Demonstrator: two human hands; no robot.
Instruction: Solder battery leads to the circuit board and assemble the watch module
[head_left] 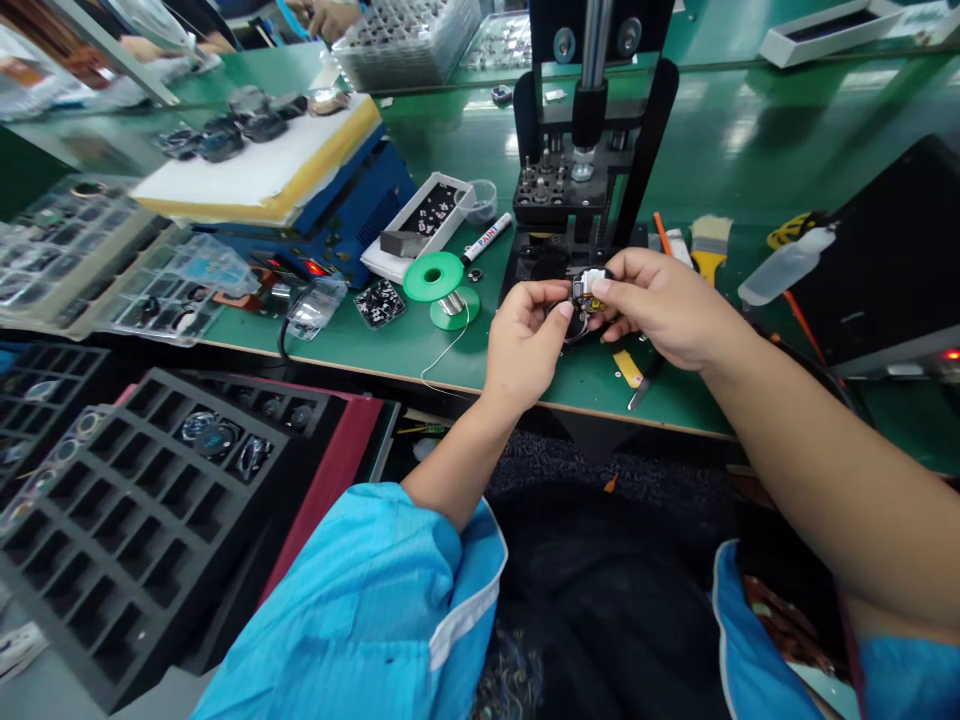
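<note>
Both hands meet in front of a black hand press (589, 130). My left hand (529, 335) pinches the dark, ring-like side of a small watch-like electronic assembly (579, 290). From the other side my right hand (660, 305) grips the same piece, its thumb on a white block at the top. A bit of yellow shows beneath that block. Fingers cover much of the piece, so its exact kind is unclear. Below the right hand, a yellow strip (628, 369) and a thin metal-tipped tool (645, 385) lie on the green bench.
Left of the hands stand a green solder wire spool (433, 277), a paint marker (487, 238) and a tray of small parts (435, 215). A brush (709, 245) and bottle (787, 265) lie right. A black compartment tray (150, 500) sits lower left. Another person's hand (334, 18) shows at the back.
</note>
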